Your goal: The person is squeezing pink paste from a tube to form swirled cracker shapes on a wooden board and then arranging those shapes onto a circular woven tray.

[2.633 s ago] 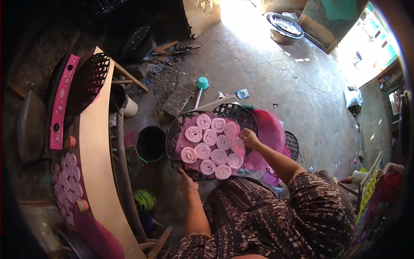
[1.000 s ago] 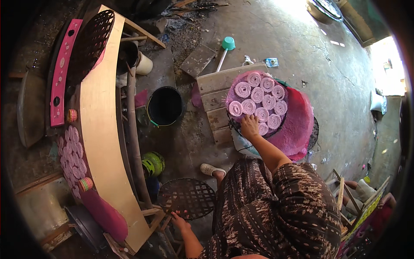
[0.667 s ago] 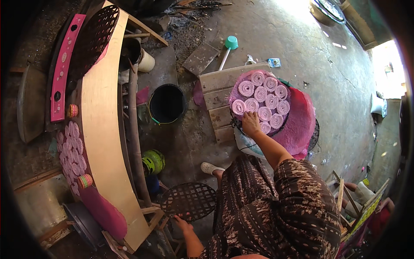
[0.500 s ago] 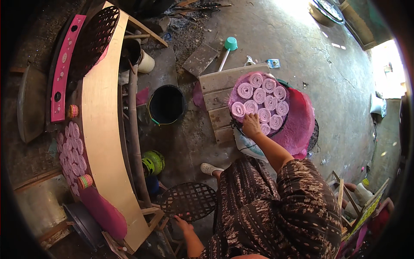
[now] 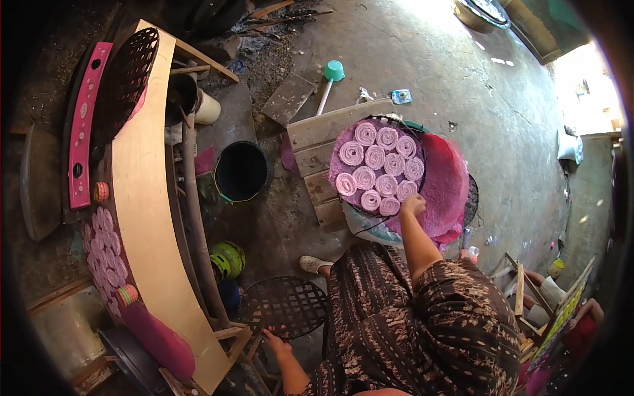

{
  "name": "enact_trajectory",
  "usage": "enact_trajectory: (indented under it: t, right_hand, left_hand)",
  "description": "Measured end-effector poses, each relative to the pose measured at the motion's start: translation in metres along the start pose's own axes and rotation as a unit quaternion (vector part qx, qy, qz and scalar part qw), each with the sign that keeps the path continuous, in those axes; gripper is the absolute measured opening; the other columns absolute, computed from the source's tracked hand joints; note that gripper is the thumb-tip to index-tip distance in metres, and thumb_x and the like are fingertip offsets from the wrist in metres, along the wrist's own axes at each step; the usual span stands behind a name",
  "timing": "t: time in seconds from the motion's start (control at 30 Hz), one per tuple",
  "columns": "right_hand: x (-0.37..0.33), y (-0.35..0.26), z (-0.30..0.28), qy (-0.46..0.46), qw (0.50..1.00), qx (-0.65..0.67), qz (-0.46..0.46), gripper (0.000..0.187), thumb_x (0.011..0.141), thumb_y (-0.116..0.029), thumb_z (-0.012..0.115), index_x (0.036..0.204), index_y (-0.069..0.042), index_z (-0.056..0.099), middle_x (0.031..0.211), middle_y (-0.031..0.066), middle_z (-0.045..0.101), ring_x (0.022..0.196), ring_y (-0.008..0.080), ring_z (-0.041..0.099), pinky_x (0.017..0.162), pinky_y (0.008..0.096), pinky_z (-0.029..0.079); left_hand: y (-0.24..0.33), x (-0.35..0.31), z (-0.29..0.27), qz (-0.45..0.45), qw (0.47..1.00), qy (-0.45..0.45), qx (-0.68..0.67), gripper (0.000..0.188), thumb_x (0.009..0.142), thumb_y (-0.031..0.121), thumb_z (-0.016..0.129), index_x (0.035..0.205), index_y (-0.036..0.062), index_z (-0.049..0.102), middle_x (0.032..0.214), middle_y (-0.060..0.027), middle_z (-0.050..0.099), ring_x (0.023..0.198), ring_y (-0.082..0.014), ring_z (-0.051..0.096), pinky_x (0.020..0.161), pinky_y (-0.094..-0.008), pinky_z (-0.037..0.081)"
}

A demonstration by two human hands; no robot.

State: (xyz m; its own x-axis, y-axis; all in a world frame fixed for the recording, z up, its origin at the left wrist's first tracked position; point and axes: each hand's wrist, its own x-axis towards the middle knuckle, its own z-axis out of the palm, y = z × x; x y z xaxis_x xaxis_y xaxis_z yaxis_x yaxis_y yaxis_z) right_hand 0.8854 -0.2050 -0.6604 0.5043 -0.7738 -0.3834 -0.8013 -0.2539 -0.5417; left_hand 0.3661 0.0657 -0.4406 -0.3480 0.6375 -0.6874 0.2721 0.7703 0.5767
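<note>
Several pale pink coiled rolls (image 5: 375,157) lie spread over pink cloth on a round dark tray, which rests on a larger vessel partly hidden by it. My right hand (image 5: 414,204) is closed at the tray's near right edge, its fingertips against the roll (image 5: 407,190) there; whether they grip roll, cloth or rim is hidden. A bunched pink cloth (image 5: 444,181) drapes to the right of the rolls. Low on my left, my left hand (image 5: 276,344) grips the near edge of a dark open-weave tray (image 5: 284,300) that carries nothing.
A long wooden table (image 5: 142,198) stands at left, with more pink rolls (image 5: 104,251) beside it. On the floor are a black bucket (image 5: 242,171), a green gas cylinder (image 5: 228,259), a wooden slatted platform (image 5: 314,160) and a green dipper (image 5: 334,70). Another person's arm (image 5: 584,323) shows at far right.
My right hand has moved right along the near side of the tray, from the lower left rolls to the lower right one. My left hand stays at the woven tray. The whole view has shifted slightly.
</note>
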Motion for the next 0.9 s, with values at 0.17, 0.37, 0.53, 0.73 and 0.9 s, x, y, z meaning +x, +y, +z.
enact_trajectory:
  t: [0.17,0.37,0.53,0.73,0.9]
  right_hand:
    - [0.079,0.031,0.004,-0.055,0.998,0.029,-0.020,0.065,0.090,-0.051,0.040,0.105,0.010,0.059,0.107,0.0302,0.058,0.101,0.0426,0.056,0.089,0.0459,0.041]
    - [0.105,0.013,-0.020,-0.236,0.946,0.173,0.142,0.067,0.086,-0.061,0.044,0.115,-0.002,0.058,0.106,0.0078,0.062,0.093,0.0268,0.059,0.088,0.0395,0.044]
    - [0.073,-0.042,-0.081,-0.523,0.738,0.407,0.127,0.064,0.088,-0.059,0.044,0.127,-0.009,0.048,0.125,0.0070,0.054,0.111,0.0246,0.054,0.097,0.0418,0.042]
    - [0.110,-0.010,-0.075,-0.549,0.731,0.381,0.138,0.060,0.092,-0.053,0.041,0.133,-0.009,0.042,0.130,0.0087,0.050,0.116,0.0294,0.051,0.099,0.0461,0.040]
    - [0.085,-0.032,-0.104,-0.640,0.652,0.392,0.110,0.059,0.093,-0.051,0.039,0.134,-0.009,0.039,0.131,0.0106,0.048,0.118,0.0303,0.048,0.100,0.0479,0.037]
  left_hand:
    - [0.002,-0.013,0.018,0.014,1.000,-0.006,-0.003,0.040,0.094,0.049,0.041,0.114,0.0147,0.046,0.104,0.0018,0.051,0.080,-0.0169,0.057,0.063,-0.0338,0.042]
    - [0.006,-0.011,0.026,0.019,1.000,-0.018,0.017,0.044,0.093,0.049,0.043,0.117,0.0117,0.046,0.103,0.0009,0.052,0.074,-0.0180,0.059,0.059,-0.0341,0.044]
    - [-0.007,-0.023,0.037,0.037,0.999,-0.027,0.016,0.047,0.093,0.049,0.043,0.119,0.0096,0.044,0.104,-0.0011,0.053,0.074,-0.0180,0.060,0.056,-0.0344,0.044]
    - [-0.003,-0.038,0.042,0.062,0.998,-0.032,-0.004,0.049,0.093,0.049,0.042,0.119,0.0078,0.048,0.112,-0.0041,0.054,0.074,-0.0197,0.061,0.057,-0.0347,0.045]
    - [-0.021,-0.062,0.017,0.061,0.996,-0.017,-0.065,0.047,0.093,0.049,0.044,0.116,0.0078,0.048,0.108,-0.0044,0.055,0.073,-0.0195,0.062,0.054,-0.0333,0.047]
